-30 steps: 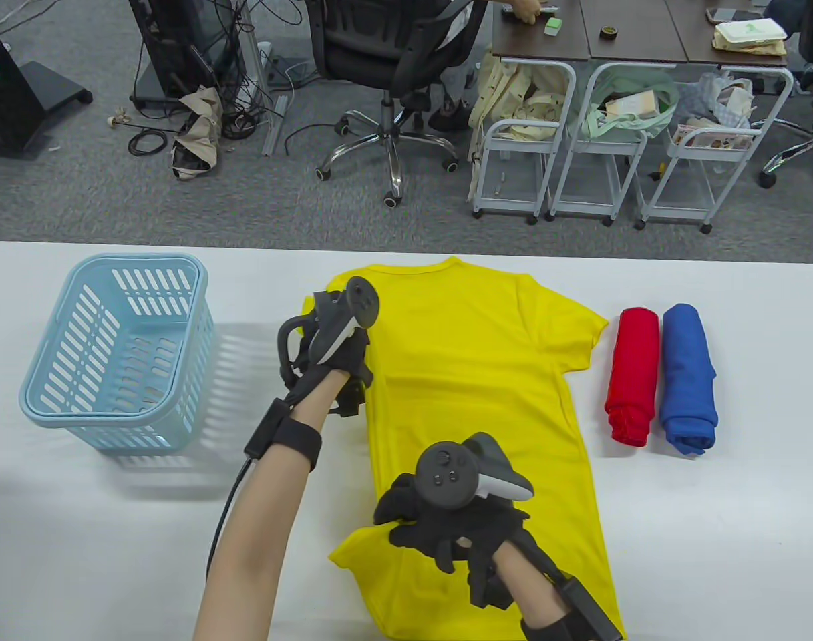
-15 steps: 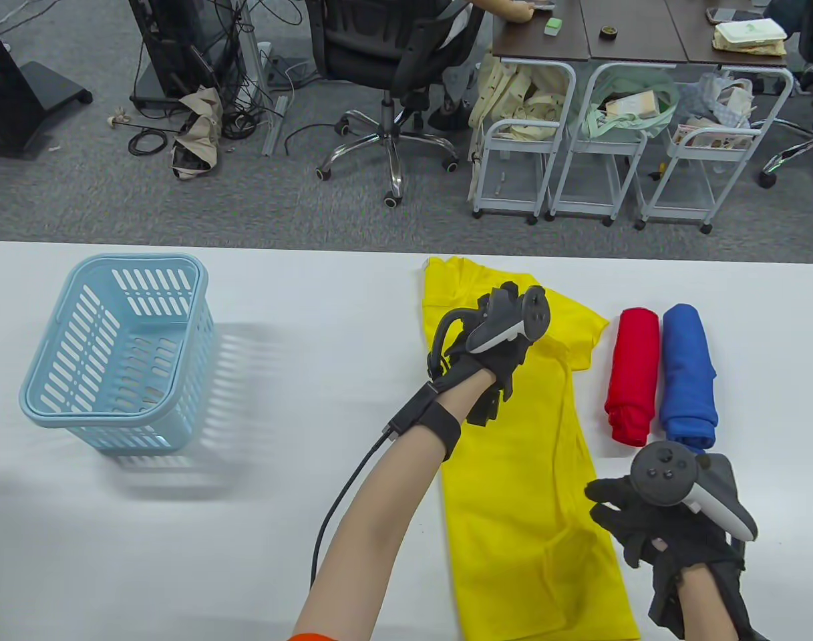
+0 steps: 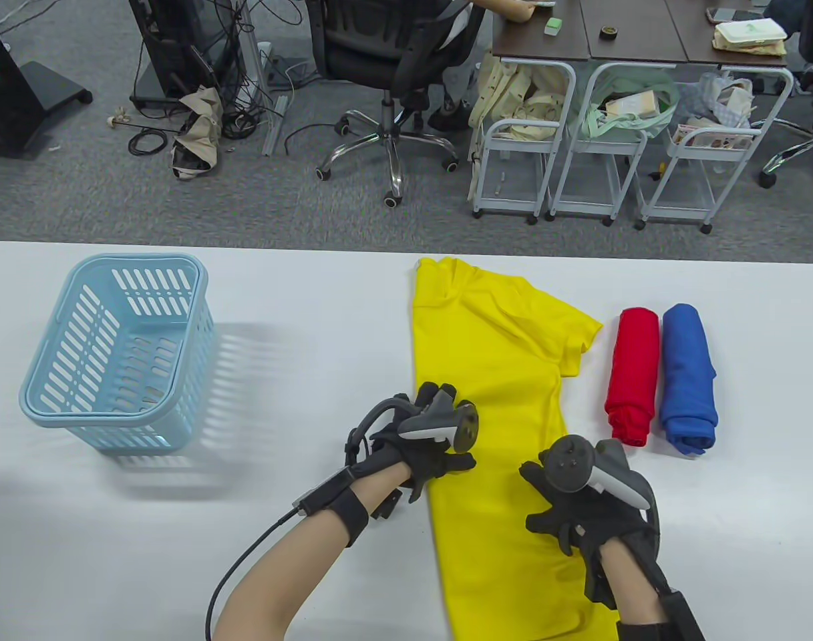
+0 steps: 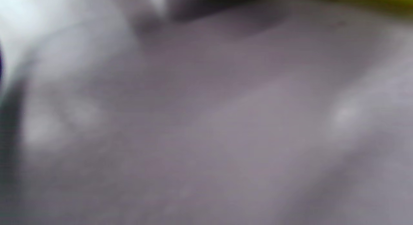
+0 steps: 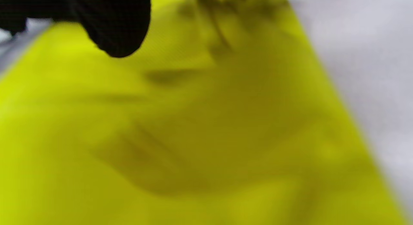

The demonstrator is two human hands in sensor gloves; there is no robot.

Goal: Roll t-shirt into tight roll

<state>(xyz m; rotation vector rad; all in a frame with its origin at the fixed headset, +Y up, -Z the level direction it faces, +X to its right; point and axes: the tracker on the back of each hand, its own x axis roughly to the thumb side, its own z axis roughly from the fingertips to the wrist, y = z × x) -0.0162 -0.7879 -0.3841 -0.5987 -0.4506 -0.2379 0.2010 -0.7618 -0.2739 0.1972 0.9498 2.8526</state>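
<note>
The yellow t-shirt (image 3: 500, 374) lies folded in half lengthwise on the white table (image 3: 299, 567), collar at the far end and one sleeve sticking out to the right. My left hand (image 3: 436, 451) rests on the shirt's left folded edge near its middle, fingers lying loosely on the cloth. To its right, my right hand (image 3: 566, 511) lies flat on the shirt with fingers spread. The right wrist view is filled with blurred yellow t-shirt (image 5: 206, 128) and a black fingertip (image 5: 119, 31) at the top. The left wrist view is a grey blur of table (image 4: 206, 122).
A light blue plastic basket (image 3: 119, 347) stands at the table's left. A rolled red shirt (image 3: 632, 374) and a rolled blue shirt (image 3: 688, 377) lie side by side right of the yellow one. Chairs and carts stand beyond the far edge.
The shirt's left half has been folded over onto the right half. My left hand came back from the sleeve area to the left edge; my right hand moved left onto the cloth.
</note>
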